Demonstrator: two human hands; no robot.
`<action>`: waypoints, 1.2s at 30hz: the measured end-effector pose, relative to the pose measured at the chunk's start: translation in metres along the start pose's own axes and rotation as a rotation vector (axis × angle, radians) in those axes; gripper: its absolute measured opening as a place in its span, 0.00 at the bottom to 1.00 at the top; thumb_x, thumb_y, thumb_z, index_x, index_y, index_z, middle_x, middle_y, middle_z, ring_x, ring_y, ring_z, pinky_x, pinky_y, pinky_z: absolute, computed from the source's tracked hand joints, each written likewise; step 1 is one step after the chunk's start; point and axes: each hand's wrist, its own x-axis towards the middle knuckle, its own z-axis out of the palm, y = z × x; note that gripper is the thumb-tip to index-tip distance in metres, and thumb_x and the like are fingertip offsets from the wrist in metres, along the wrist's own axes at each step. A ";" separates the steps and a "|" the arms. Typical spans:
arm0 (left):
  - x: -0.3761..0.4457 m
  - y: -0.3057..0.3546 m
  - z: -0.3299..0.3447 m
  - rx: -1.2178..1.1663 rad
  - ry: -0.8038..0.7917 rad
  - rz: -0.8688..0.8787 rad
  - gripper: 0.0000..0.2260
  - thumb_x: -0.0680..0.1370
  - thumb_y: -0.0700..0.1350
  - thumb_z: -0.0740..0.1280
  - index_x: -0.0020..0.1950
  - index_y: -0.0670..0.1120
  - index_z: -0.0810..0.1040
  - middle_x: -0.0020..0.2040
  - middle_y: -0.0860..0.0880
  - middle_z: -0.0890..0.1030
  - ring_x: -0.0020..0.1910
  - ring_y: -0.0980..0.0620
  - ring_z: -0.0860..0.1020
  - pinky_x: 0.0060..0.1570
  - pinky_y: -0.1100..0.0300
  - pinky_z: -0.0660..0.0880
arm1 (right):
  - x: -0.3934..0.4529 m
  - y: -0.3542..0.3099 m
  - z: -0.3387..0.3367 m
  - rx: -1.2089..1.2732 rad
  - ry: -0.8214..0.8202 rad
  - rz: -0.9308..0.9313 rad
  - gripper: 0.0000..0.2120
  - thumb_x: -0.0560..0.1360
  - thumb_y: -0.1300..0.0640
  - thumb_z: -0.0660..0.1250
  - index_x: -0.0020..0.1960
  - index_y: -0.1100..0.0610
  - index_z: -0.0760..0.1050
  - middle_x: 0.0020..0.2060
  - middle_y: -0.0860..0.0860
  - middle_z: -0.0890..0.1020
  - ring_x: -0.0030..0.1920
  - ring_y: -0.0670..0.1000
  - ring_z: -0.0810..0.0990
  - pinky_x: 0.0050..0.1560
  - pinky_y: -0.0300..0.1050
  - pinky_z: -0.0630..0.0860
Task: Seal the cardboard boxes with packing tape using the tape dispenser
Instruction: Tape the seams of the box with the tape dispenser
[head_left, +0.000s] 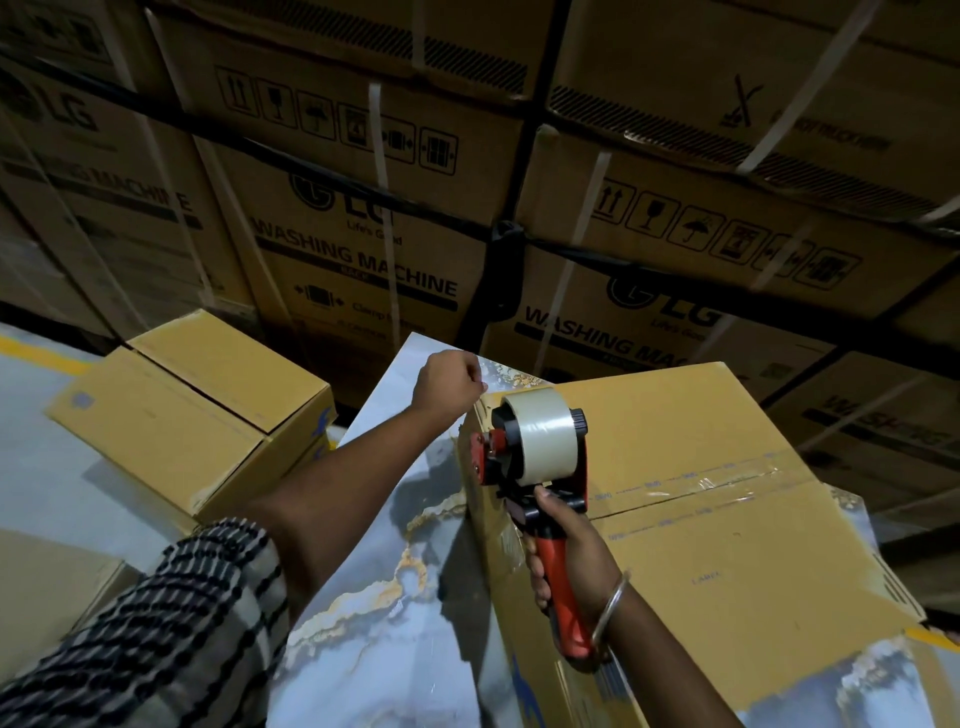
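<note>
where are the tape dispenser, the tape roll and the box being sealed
tape dispenser (563, 582): head view, on the red handle gripped by the right hand
tape roll (540, 434): head view, on the roll's clear outer face
box being sealed (727, 561): head view, on its near top flap

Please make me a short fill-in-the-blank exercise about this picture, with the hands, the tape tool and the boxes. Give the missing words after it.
1. The right hand grips the tape dispenser by its ____ handle.
2. The left hand is at the far corner of the large box, and the sleeve on that arm is ____.
3. The center seam on top of the large box already has ____ over it.
4. The stacked cartons behind are printed with the words "washing ____".

Missing words: red; striped; tape; machine
</note>
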 end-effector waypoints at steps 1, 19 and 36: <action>0.000 0.002 0.000 -0.017 -0.033 0.005 0.06 0.73 0.45 0.77 0.41 0.45 0.83 0.38 0.50 0.82 0.41 0.51 0.80 0.41 0.62 0.70 | 0.000 0.000 0.000 0.003 0.002 0.007 0.29 0.64 0.30 0.69 0.31 0.58 0.72 0.26 0.55 0.69 0.22 0.53 0.65 0.27 0.42 0.63; -0.010 0.009 -0.014 0.281 -0.290 0.091 0.14 0.79 0.49 0.64 0.52 0.43 0.85 0.47 0.42 0.84 0.43 0.44 0.77 0.46 0.52 0.78 | -0.007 -0.013 0.006 -0.048 0.034 0.056 0.28 0.69 0.33 0.68 0.29 0.57 0.70 0.25 0.55 0.70 0.22 0.53 0.66 0.28 0.42 0.63; -0.029 0.003 0.005 0.189 -0.137 0.016 0.21 0.83 0.61 0.59 0.46 0.46 0.80 0.44 0.46 0.80 0.44 0.43 0.77 0.41 0.55 0.72 | -0.080 0.015 0.002 -0.060 0.109 0.117 0.21 0.75 0.42 0.66 0.32 0.56 0.74 0.26 0.55 0.67 0.23 0.53 0.63 0.27 0.43 0.59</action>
